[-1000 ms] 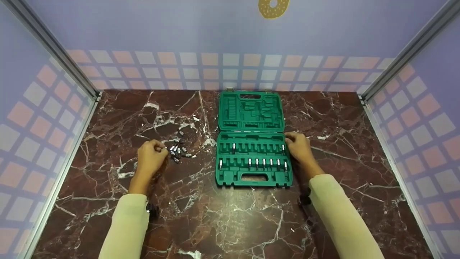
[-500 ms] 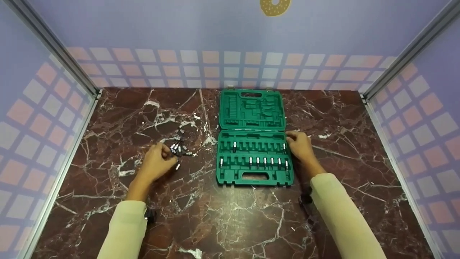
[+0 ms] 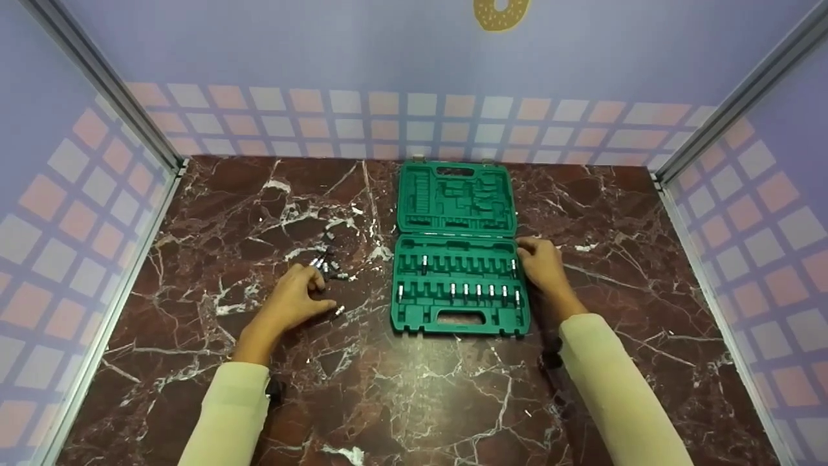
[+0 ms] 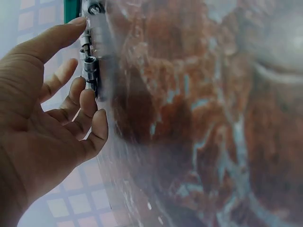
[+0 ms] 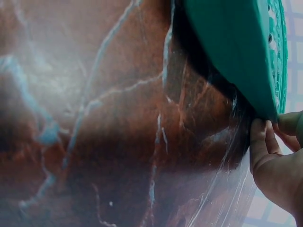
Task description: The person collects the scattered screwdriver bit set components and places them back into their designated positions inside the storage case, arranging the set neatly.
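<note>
My left hand (image 3: 296,301) is over the marble-patterned table, thumb and fingers spread apart with nothing between them. By its thumb tip lies a single small metal socket (image 3: 338,312). A loose pile of sockets (image 3: 326,266) lies just beyond its fingers, partly hidden by them. In the left wrist view, sockets (image 4: 91,67) show past the loosely bent fingers (image 4: 98,124). A green socket case (image 3: 460,317) lies unfolded, with several sockets (image 3: 479,291) standing in its near half. My right hand (image 3: 543,266) pinches the case's right edge near the hinge; the right wrist view shows fingertips (image 5: 258,126) against it.
The case lid (image 3: 456,194), with moulded recesses, lies back toward the rear wall (image 3: 414,58). Side walls (image 3: 763,213) enclose the table (image 3: 414,401) left and right. White flecks lie around the socket pile.
My left hand has moved right and toward me, and one socket now lies apart from the pile, nearer me. Its thumb and fingers have spread. My right hand stays at the case.
</note>
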`<state>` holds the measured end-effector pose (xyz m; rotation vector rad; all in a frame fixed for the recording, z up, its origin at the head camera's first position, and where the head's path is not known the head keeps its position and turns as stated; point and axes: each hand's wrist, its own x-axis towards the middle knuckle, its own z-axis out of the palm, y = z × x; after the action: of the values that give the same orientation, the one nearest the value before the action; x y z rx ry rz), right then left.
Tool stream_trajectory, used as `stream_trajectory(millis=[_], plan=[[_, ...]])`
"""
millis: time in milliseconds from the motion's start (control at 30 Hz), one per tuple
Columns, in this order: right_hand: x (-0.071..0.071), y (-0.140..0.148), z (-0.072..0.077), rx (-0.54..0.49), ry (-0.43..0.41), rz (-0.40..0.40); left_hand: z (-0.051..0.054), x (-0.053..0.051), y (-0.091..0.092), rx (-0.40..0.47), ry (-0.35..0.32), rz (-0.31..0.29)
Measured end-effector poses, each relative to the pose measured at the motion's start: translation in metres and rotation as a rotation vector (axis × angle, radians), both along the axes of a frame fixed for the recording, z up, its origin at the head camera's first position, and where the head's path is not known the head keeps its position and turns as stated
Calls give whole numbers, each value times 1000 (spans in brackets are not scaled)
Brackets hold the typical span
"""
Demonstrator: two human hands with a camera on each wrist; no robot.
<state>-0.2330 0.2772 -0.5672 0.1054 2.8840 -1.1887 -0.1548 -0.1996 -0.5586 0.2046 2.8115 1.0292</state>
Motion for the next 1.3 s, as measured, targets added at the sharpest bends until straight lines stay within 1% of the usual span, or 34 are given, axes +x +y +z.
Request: stream_trajectory(millis=[67, 133, 233, 300, 367, 467, 533, 633, 867, 1067, 1200, 1300], plan=[[0, 0, 0, 6, -1, 4, 1, 3, 3, 16, 7, -17], [0, 0, 0, 6, 2, 5, 3, 5, 9, 40, -7, -51], [-1, 0, 1, 0, 2, 1, 8, 11, 19, 52, -86, -119], [-1, 0, 1, -2, 0, -2, 9, 13, 25, 26, -118, -174], [-1, 0, 0, -2, -4, -3, 8, 14, 29, -4, -123, -217], [-1, -1, 0, -9, -14, -10, 3, 15, 30, -32, -92, -262], [-1, -1, 0, -12, -16, -10, 1, 15, 30, -35, -78, -272], [0, -1, 1, -20, -20, -10, 0, 15, 31, -34, -63, -286], [2, -2, 2, -24, -36, -3, 2, 13, 33, -41, -14, -336], [1, 0, 2, -11, -20, -7, 2, 12, 34, -17, -3, -319], [0, 0, 1, -4, -10, -7, 4, 10, 36, 18, -12, -290], [0, 0, 0, -7, -9, -13, 6, 9, 40, 57, -34, -255]])
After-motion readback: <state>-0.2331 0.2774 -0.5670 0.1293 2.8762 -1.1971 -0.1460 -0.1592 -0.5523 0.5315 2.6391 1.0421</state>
